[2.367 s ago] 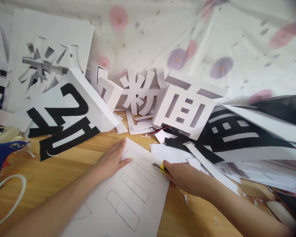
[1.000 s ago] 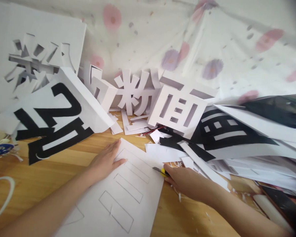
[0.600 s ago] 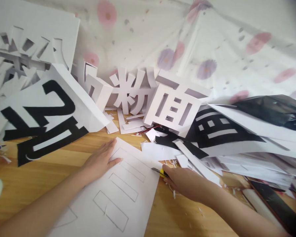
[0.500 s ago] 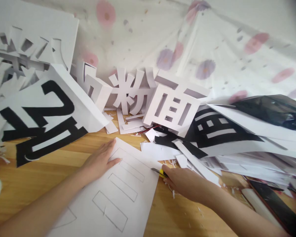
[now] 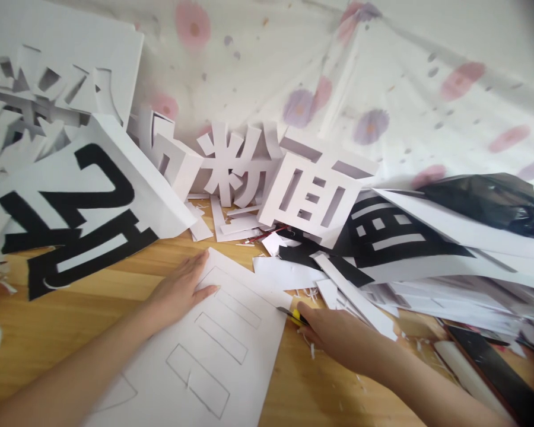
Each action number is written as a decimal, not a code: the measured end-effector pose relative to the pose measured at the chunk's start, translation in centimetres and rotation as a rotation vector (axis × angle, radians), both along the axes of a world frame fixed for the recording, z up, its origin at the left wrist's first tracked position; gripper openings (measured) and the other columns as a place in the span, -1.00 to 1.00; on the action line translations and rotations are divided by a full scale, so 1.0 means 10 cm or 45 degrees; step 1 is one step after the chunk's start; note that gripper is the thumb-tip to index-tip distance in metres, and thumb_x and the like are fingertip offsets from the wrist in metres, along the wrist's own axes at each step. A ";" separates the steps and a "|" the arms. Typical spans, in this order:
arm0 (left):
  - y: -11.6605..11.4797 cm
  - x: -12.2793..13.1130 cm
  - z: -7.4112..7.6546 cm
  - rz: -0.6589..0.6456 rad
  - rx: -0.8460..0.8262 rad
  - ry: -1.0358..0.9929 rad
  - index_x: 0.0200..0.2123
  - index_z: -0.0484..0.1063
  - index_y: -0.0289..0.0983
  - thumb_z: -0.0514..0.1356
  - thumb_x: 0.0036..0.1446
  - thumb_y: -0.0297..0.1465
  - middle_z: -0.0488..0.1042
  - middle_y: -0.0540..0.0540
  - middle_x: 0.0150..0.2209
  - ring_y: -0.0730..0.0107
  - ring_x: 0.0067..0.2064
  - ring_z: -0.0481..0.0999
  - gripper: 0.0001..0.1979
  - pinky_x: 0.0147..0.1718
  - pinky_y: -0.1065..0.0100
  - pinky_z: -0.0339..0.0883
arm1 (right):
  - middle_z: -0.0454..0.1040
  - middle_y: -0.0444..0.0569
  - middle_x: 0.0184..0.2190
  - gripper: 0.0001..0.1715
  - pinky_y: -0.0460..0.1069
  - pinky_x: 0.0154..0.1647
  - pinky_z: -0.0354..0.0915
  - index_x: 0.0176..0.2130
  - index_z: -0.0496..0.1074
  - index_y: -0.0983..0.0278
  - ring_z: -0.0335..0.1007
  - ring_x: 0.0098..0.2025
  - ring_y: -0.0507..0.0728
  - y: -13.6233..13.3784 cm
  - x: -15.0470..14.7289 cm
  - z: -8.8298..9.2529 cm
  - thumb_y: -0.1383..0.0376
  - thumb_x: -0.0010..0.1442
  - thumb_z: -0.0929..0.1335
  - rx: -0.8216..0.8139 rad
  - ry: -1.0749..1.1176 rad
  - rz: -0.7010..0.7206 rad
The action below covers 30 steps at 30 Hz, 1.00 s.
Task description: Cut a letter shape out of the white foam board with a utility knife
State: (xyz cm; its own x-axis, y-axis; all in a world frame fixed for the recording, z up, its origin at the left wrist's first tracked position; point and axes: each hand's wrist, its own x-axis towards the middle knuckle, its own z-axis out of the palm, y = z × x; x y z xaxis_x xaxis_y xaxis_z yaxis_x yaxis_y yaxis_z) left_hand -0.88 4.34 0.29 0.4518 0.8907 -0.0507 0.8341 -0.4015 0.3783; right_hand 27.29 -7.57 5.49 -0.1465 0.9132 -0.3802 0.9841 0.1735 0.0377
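A white board (image 5: 160, 379) with pencilled rectangles and lines lies on the wooden table. My left hand (image 5: 184, 287) rests flat on its upper left edge, fingers stretched out and thumb apart. Off the board's right edge, my right hand (image 5: 323, 326) grips a yellow utility knife (image 5: 297, 316). Its blade points left, with the tip over the board near the right end of a pencil line; whether the tip touches the surface I cannot tell. Most of the knife's handle is hidden in the fingers.
Behind the board stand white cut-out characters (image 5: 238, 163). A black-printed sheet (image 5: 93, 207) leans at left, before a large cut white panel (image 5: 111, 47). Black and white sheets (image 5: 404, 234), offcuts and a black plastic bag (image 5: 485, 201) pile up at right. A wooden table (image 5: 329, 385) carries scattered shavings.
My right hand has shifted slightly right and down with the utility knife, so the blade tip is closer to the board's right edge. My left hand and the board have stayed put.
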 end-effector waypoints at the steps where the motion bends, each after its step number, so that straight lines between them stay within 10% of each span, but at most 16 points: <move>1: 0.00 0.00 0.00 -0.001 0.003 0.001 0.26 -0.19 -0.32 -0.09 0.12 -0.02 -0.13 -0.16 0.29 0.11 0.28 -0.13 -0.25 0.17 0.13 -0.08 | 0.38 -0.15 -0.59 -0.95 -0.08 -0.64 -0.16 -0.26 0.15 0.19 0.37 -0.56 0.14 -0.01 0.01 -0.01 0.30 0.22 0.15 -0.002 -0.003 -0.007; 30: -0.03 0.02 0.02 -0.002 -0.012 0.028 0.26 -0.20 -0.37 -0.08 0.13 -0.04 -0.13 -0.16 0.29 0.12 0.28 -0.14 -0.24 0.16 0.11 -0.07 | 0.46 -0.05 -0.50 -0.88 -0.05 -0.60 -0.10 -0.23 0.20 0.20 0.44 -0.47 0.20 -0.12 0.11 -0.12 0.26 0.24 0.13 0.013 -0.015 -0.050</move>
